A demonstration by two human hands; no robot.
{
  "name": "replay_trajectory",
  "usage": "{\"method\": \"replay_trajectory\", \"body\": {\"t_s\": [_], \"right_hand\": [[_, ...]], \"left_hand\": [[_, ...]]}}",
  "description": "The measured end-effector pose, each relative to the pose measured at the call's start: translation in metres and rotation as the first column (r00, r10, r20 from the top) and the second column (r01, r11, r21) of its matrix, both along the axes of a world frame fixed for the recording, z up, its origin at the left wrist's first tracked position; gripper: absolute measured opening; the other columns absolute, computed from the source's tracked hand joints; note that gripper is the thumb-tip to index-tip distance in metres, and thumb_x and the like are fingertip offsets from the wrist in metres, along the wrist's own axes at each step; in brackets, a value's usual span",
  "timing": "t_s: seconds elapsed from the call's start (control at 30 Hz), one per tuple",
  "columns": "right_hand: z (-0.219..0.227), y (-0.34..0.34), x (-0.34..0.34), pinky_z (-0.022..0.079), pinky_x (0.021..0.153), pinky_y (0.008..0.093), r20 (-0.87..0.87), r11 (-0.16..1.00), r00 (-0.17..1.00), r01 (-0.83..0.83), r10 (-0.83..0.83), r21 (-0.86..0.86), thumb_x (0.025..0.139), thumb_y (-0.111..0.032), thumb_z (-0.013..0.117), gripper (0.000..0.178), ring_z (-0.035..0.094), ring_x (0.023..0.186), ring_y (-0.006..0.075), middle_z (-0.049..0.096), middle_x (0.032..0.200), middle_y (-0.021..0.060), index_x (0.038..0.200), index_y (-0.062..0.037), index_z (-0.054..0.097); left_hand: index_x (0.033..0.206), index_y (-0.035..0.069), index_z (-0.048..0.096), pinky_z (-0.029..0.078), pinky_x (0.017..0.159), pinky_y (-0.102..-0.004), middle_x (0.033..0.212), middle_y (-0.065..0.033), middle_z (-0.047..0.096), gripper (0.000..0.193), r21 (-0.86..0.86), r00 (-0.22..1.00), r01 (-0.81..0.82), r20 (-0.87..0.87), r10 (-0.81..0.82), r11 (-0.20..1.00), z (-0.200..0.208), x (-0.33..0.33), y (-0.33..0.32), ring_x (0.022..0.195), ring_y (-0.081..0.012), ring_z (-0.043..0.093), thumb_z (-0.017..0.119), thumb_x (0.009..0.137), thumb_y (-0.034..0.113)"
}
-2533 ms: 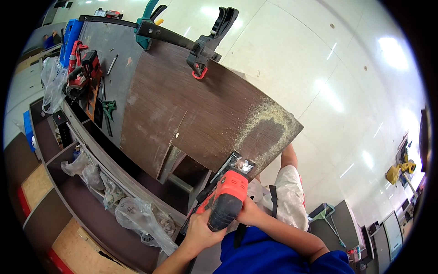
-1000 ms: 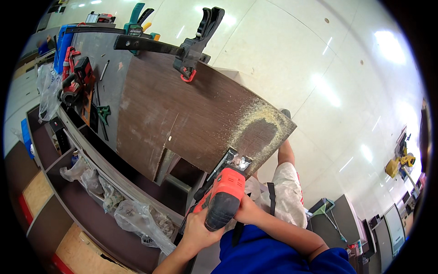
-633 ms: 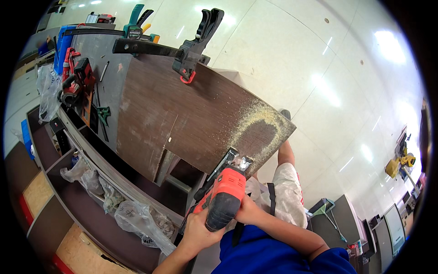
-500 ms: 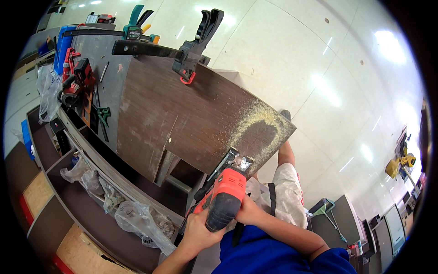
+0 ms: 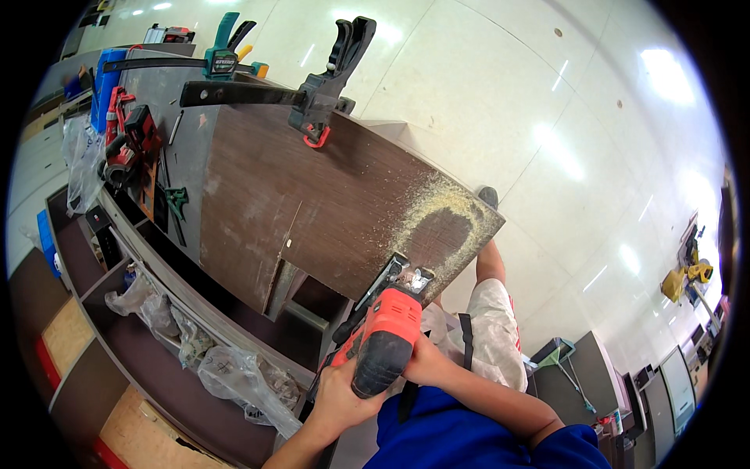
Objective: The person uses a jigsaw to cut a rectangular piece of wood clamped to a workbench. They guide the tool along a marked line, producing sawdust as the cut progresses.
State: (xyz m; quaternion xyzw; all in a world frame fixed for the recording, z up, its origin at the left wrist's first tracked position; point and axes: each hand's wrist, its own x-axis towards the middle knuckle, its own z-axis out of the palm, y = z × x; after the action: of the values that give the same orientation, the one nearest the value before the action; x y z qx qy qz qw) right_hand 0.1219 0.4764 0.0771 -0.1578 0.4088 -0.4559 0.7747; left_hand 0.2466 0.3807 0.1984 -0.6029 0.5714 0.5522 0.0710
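A red and black jigsaw [image 5: 388, 324] is held between both my hands at the near edge of a dark brown board [image 5: 312, 180]. My left hand [image 5: 344, 393] is wrapped round its left side, and my right hand [image 5: 426, 361] grips its right side, with the fingers partly hidden behind the body. The saw's metal shoe rests at the board's edge; the blade cannot be made out. Pale sawdust [image 5: 418, 211] lies in a ring on the board beyond the saw. A black bar clamp [image 5: 324, 86] with a red pad grips the far edge of the board.
Another clamp, green and black [image 5: 222, 56], sits farther back. Red and black power tools [image 5: 133, 144] lie on the grey surface at left. Below them, a shelved cabinet [image 5: 160, 367] holds plastic bags [image 5: 234, 375]. My foot [image 5: 488, 195] shows beyond the board's right corner.
The black clamp appears slightly farther left and lower in view, with the board's far side shifting a little too. The jigsaw and both hands stay almost in the same place.
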Motion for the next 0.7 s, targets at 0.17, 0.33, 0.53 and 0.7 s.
{"method": "replay_trajectory", "body": {"t_s": [0.17,0.33,0.53,0.7], "right_hand": [[-0.001,0.0,-0.0001,0.045,0.112,0.0393,-0.007,0.999,1.0,0.027,-0.028,-0.03,0.089,0.008,0.069,0.057,0.056,0.131,0.0241,0.058,0.14,0.0108,0.141,-0.0042,0.05],[0.0019,-0.0041,-0.0043,0.045,0.111,0.0395,0.002,0.999,1.0,0.031,-0.031,-0.031,0.089,0.008,0.068,0.056,0.056,0.131,0.0244,0.058,0.139,0.0108,0.141,-0.0041,0.05],[0.0032,-0.0074,-0.0074,0.045,0.111,0.0392,0.013,0.999,0.999,0.035,-0.034,-0.037,0.089,0.009,0.068,0.055,0.056,0.13,0.0241,0.058,0.138,0.0108,0.14,-0.0037,0.05],[0.0026,-0.0044,-0.0074,0.045,0.112,0.0388,-0.019,1.0,1.0,0.009,-0.009,-0.004,0.089,0.009,0.068,0.055,0.056,0.13,0.0241,0.059,0.138,0.0107,0.14,-0.0033,0.05]], "left_hand": [[0.089,0.0,0.067,0.054,0.064,-0.0387,0.07,-0.0177,0.065,0.023,-0.012,1.0,0.027,0.013,-0.026,1.0,-0.0022,0.0035,0.0023,0.065,-0.0364,0.069,0.072,0.068,0.008],[0.09,0.0,0.067,0.054,0.065,-0.0389,0.071,-0.018,0.066,0.024,-0.009,0.999,0.027,0.018,-0.027,1.0,-0.0024,0.0024,0.0018,0.066,-0.0373,0.069,0.072,0.068,0.008],[0.092,-0.001,0.067,0.055,0.066,-0.0385,0.073,-0.0174,0.067,0.027,0.007,1.0,0.018,0.013,-0.018,1.0,-0.0017,0.0,0.0002,0.068,-0.0359,0.07,0.072,0.068,0.008],[0.094,-0.001,0.068,0.055,0.067,-0.0382,0.075,-0.0172,0.067,0.028,0.017,1.0,0.024,0.013,-0.024,1.0,-0.0009,-0.0021,-0.0021,0.067,-0.0351,0.07,0.072,0.067,0.007]]}}
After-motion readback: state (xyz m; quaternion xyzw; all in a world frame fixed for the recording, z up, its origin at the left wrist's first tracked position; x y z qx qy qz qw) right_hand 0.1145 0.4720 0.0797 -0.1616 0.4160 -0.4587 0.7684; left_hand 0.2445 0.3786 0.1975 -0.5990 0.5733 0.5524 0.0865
